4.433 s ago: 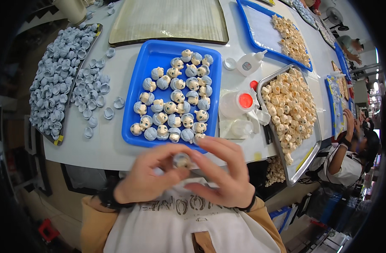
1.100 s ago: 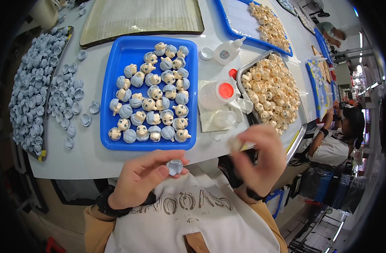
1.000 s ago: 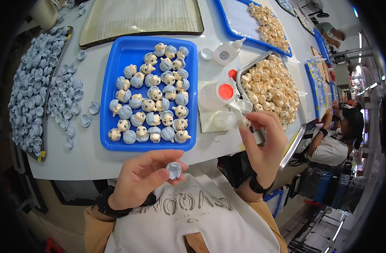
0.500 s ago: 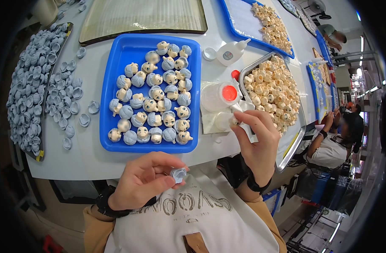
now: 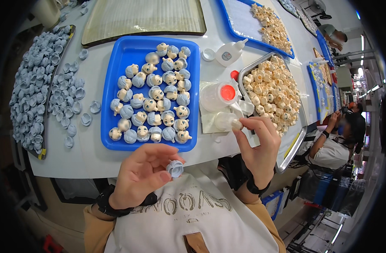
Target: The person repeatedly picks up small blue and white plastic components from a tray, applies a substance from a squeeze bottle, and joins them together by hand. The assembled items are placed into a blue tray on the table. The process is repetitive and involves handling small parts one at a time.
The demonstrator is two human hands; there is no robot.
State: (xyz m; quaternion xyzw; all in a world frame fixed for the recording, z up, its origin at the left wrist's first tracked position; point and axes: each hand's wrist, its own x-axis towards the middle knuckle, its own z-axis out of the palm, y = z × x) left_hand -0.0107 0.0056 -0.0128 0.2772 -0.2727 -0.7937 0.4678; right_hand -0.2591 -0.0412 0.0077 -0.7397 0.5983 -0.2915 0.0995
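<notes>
My left hand, in front of the tray's near edge, holds a light blue hollow doll hair piece between thumb and fingers, its open side showing. My right hand is closed in a pinch on a small pale cap-like piece. That piece is at the top of a small translucent bottle; whether it is the bottle's lid I cannot tell. A blue tray holds several doll heads with painted faces and blue hair. Left of it lie loose blue hair pieces.
A larger heap of hair pieces fills a tray at far left. On the right stand a white jar with red inside, a squeeze bottle and a metal tray of cream head parts. A co-worker sits further right.
My left hand has risen slightly and turned the hair piece so its hollow shows more. The right-hand pinch stays by the small bottle, lowered a little.
</notes>
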